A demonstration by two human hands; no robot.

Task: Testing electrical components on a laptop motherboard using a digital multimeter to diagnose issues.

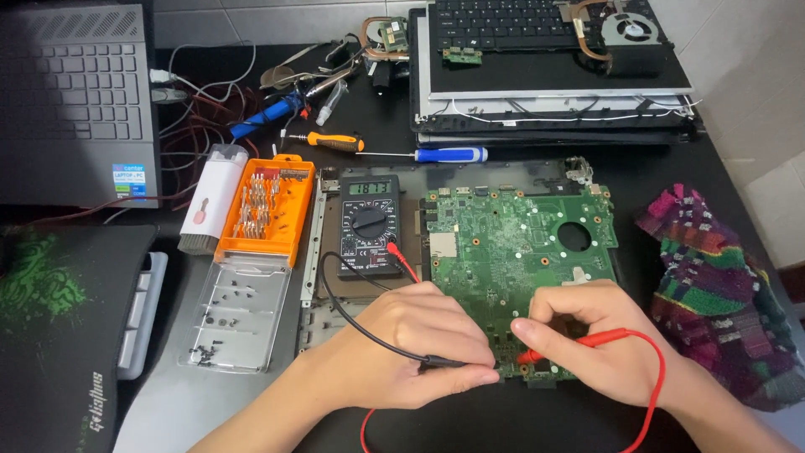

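1. Probing the lower edge of the green circuit board [520, 252] is the step in hand, seen from the head camera: the left hand [411, 344] pinches the black probe [449, 362] between thumb and fingers, and the right hand [599, 335] pinches the red probe [587, 342] the same way. Both tips meet the board close together, near its front edge.
2. The board lies flat at the middle of the desk [470, 419], just right of the black multimeter [370, 226], whose leads run down to both hands.
3. Judging from this, the next move calls for steady tips and a glance up at the meter's display.
4. Around them: an orange screwdriver bit case [267, 210] with its clear lid [239, 315] holding loose screws, two screwdrivers [402, 149], a stripped laptop [553, 75] at the back, another laptop [75, 101] at the left, and a woven cloth [713, 294] at the right.
5. The red lead loops just beside the right wrist and could snag it.
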